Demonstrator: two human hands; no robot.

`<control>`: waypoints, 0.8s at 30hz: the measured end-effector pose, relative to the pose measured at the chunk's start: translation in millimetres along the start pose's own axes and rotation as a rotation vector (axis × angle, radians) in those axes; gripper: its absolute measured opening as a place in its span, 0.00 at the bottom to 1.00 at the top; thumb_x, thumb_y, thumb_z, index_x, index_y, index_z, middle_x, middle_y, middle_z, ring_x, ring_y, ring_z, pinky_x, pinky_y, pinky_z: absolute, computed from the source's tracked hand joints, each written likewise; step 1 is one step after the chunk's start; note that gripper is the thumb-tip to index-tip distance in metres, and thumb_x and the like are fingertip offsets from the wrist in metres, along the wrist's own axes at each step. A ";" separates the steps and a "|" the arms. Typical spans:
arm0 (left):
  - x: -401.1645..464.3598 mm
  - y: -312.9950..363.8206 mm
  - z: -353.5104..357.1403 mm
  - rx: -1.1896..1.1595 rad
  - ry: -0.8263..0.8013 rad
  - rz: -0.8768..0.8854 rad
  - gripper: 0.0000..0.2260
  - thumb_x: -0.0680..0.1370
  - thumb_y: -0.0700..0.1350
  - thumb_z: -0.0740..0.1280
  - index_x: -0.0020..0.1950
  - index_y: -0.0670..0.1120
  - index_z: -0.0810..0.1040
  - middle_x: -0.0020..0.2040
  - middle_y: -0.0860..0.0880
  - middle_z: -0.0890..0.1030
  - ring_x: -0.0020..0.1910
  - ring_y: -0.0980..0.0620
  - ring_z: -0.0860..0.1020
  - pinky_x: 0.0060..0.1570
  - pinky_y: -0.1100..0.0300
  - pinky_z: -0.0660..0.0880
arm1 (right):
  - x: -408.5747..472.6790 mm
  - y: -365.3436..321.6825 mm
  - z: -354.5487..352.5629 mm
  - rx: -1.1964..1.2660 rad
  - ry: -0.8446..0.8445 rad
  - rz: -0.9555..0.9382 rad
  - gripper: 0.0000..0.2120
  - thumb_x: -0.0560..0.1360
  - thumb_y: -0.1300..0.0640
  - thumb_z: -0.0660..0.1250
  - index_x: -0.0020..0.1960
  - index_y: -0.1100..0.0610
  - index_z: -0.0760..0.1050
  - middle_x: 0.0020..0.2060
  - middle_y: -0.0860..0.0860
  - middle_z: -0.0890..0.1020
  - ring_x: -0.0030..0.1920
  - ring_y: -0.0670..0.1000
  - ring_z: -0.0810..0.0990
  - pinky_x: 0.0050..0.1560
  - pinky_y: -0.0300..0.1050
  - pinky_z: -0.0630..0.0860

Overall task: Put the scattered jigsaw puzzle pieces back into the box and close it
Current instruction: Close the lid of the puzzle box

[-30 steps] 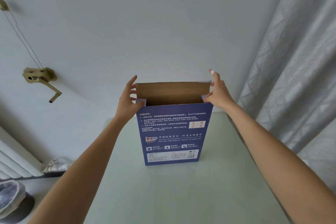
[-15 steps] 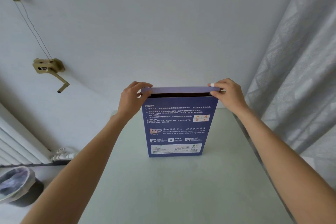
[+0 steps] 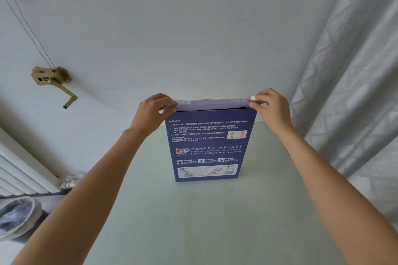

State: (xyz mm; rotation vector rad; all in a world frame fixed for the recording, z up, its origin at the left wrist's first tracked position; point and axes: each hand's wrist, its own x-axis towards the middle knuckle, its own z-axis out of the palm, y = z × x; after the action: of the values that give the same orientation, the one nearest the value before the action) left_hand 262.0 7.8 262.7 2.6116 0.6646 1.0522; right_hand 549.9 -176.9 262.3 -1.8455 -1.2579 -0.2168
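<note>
A blue jigsaw puzzle box [image 3: 210, 146] stands upright on the pale table [image 3: 193, 217], its printed back facing me. Its top flap [image 3: 212, 105] is folded down over the opening, with a thin dark gap still showing under the flap's front edge. My left hand [image 3: 154, 108] curls over the flap's left corner. My right hand [image 3: 270, 104], with a white bandage on one fingertip, curls over the right corner. No loose puzzle pieces are visible on the table.
A white wall stands right behind the box, with a brass crank fitting [image 3: 53, 80] on it at the left. A grey curtain [image 3: 349, 84] hangs at the right. A radiator [image 3: 19, 174] and a lined waste bin [image 3: 17, 217] are low at the left.
The flap stood upright with the box open a second ago. Both hands folded it down over the opening and now hold it lower and flatter on the top.
</note>
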 end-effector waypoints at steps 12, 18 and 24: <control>-1.2 -5.4 -1.0 0.074 -0.083 0.082 0.06 0.76 0.41 0.68 0.51 0.43 0.81 0.51 0.49 0.82 0.45 0.51 0.79 0.44 0.55 0.78 | 17.4 -4.7 -16.5 0.030 -0.201 0.112 0.06 0.66 0.64 0.75 0.42 0.58 0.82 0.48 0.53 0.80 0.41 0.53 0.80 0.49 0.44 0.74; -5.2 2.5 3.1 0.168 -0.038 0.115 0.04 0.76 0.39 0.67 0.49 0.42 0.80 0.49 0.48 0.82 0.41 0.47 0.78 0.39 0.57 0.75 | 9.2 -6.8 -14.3 -0.415 -0.106 -0.229 0.02 0.68 0.58 0.74 0.40 0.56 0.83 0.45 0.51 0.82 0.42 0.57 0.76 0.45 0.46 0.62; -11.9 20.6 13.4 0.377 -0.015 0.039 0.08 0.74 0.47 0.69 0.47 0.43 0.78 0.45 0.47 0.81 0.44 0.44 0.79 0.50 0.50 0.74 | -2.0 -1.1 -19.7 -0.488 -0.107 -0.288 0.03 0.69 0.55 0.73 0.42 0.51 0.83 0.56 0.49 0.79 0.56 0.57 0.71 0.50 0.51 0.62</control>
State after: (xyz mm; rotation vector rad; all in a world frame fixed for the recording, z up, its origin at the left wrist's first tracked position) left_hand 270.4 -16.8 254.1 2.9560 0.8878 0.9980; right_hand 554.2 -192.5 273.8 -2.0919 -1.6542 -0.6363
